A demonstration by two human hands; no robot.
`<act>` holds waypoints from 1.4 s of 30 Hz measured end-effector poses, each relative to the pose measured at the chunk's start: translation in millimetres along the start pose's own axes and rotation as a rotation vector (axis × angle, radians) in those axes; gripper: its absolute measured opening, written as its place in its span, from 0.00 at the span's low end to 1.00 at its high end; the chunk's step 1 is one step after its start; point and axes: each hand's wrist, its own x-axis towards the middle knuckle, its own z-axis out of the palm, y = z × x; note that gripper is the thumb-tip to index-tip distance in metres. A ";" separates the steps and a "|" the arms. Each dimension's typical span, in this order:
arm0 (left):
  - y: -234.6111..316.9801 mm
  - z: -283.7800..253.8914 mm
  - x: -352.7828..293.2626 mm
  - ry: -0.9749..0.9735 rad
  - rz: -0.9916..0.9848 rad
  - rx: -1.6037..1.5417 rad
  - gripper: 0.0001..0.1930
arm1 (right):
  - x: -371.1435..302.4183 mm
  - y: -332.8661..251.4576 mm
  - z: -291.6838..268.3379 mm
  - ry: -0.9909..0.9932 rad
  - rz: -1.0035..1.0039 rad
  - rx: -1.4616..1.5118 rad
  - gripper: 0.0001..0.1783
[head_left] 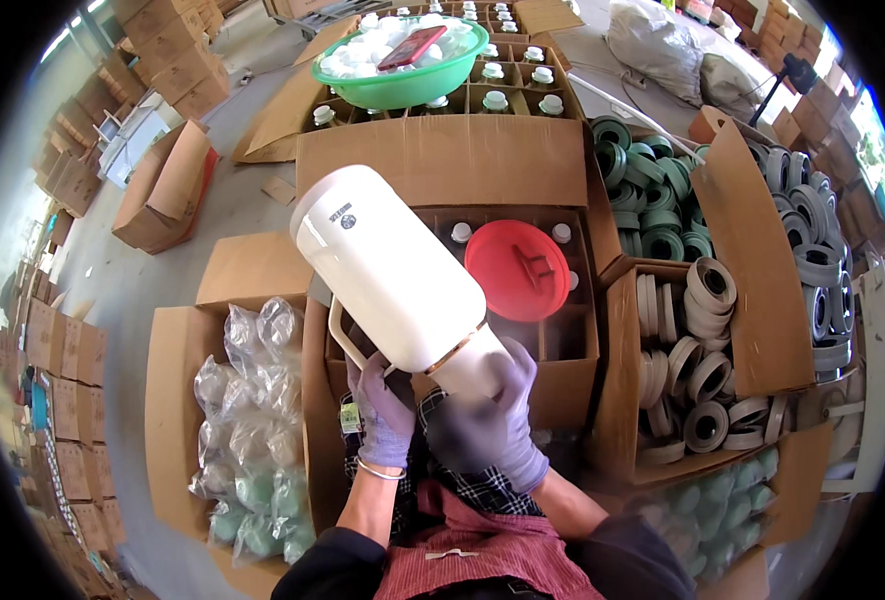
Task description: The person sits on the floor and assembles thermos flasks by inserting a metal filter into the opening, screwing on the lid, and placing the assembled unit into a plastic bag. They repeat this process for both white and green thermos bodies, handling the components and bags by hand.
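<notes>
I hold a large cream-white thermos jug tilted, its base up and to the left, over an open cardboard box with dividers. My left hand, in a purple glove, grips the jug's handle from below. My right hand, also gloved, is blurred and wraps the jug's neck end near my chest. A red round lid lies on the divided box just right of the jug. Small white caps show in the box's cells.
A green basin of white caps with a red phone sits on a far box of bottles. Boxes of cream rings and green-grey rings stand right. A box of bagged parts is left. Cartons line the concrete floor.
</notes>
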 end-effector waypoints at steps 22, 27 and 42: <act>-136.6 -165.7 -138.0 -0.070 -0.892 -0.468 0.20 | 69.6 292.0 13.3 -0.955 0.420 -0.934 0.24; -130.2 -152.6 -114.9 -0.149 -1.026 -0.819 0.15 | 38.1 232.6 -38.4 -0.472 0.880 -0.280 0.22; -137.6 -137.2 -71.0 -0.727 -0.457 -0.467 0.16 | 71.1 -71.6 -28.0 -0.915 -1.028 -0.054 0.08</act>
